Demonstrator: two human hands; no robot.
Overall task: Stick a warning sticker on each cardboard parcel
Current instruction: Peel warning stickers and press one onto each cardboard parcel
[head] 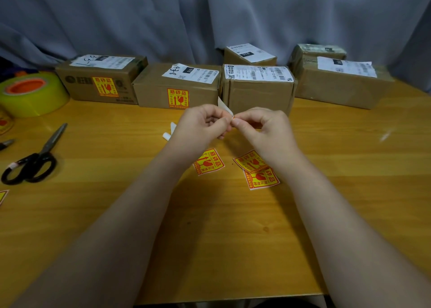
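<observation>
Hands (pixel 202 123) (pixel 264 126) both pinch one sticker (pixel 224 107), fingers curled.

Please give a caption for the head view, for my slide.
Left hand and right hand pinch a sticker before cardboard parcels; two already carry warning stickers.

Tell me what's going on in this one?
A person is labelling cardboard parcels lined up at the back of a table. The left hand and right hand pinch one sticker between them, white backing showing, apparently peeling it. The leftmost parcel and the second parcel carry a yellow-and-red warning sticker on the front; the middle parcel and right parcel show none. Loose stickers lie on the table below the hands; scissors and a tape roll sit to the left.
</observation>
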